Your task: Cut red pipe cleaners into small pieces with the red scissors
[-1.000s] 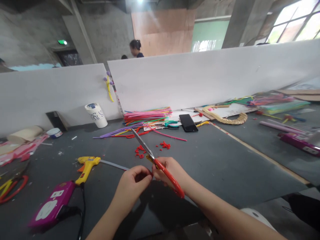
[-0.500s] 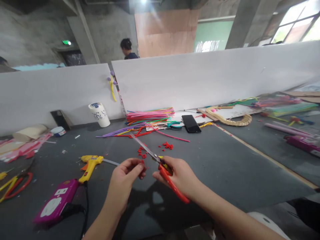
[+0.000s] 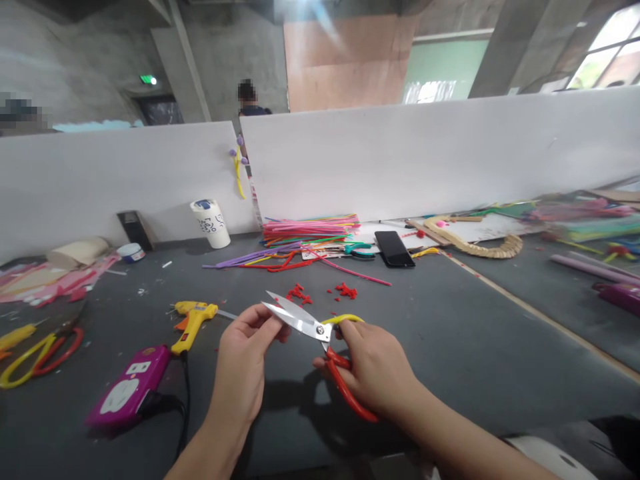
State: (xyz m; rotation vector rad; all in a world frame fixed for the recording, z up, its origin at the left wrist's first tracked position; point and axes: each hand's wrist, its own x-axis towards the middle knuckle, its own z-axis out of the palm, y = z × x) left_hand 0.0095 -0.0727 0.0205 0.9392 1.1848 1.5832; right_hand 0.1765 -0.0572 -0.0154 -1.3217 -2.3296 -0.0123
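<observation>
My right hand (image 3: 373, 370) grips a pair of scissors (image 3: 313, 328) with red and yellow handles; the silver blades are parted and point left. My left hand (image 3: 245, 360) is just left of the blades, thumb and fingers pinched together right under the blade tips; whatever it pinches is too small to make out. Small red cut bits (image 3: 345, 291) lie on the dark grey table (image 3: 450, 320) just beyond my hands. Farther back lies a pile of coloured pipe cleaners (image 3: 310, 230).
A yellow glue gun (image 3: 193, 321) and a magenta power strip (image 3: 131, 385) lie at the left, with other scissors (image 3: 35, 347) at the far left. A black phone (image 3: 394, 249), a white cup (image 3: 211, 223) and white divider boards (image 3: 400, 160) stand behind. Another person is beyond the boards.
The scissor blades swung from pointing away to pointing left and opened. My left hand moved from beside the handles to the blade tips. The view shifted slightly right.
</observation>
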